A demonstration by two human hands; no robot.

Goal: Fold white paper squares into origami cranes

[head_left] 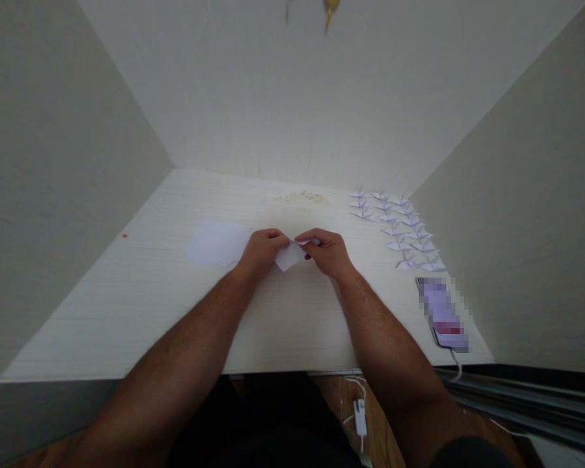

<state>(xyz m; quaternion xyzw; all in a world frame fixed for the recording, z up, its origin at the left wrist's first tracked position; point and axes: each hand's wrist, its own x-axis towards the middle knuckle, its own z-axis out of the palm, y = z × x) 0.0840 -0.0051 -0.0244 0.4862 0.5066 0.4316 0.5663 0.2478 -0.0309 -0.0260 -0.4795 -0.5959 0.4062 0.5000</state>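
Observation:
Between my two hands is a small white sheet of paper [288,259], held just over the table with a corner pointing toward me. My left hand [266,250] pinches its left upper edge between thumb and fingers. At the right upper edge, my right hand [327,250] grips the paper, thumb below and fingers on top; part of the sheet is folded or hidden there. Beside my left hand lies a stack of white paper [217,244], partly covered by that hand.
Several folded white paper cranes [394,227] stand in rows at the back right. Nearer on the right lies a phone [441,312] with a white cable [457,367]. Walls enclose the white table [136,312] on three sides. A power strip [359,416] is below its front edge.

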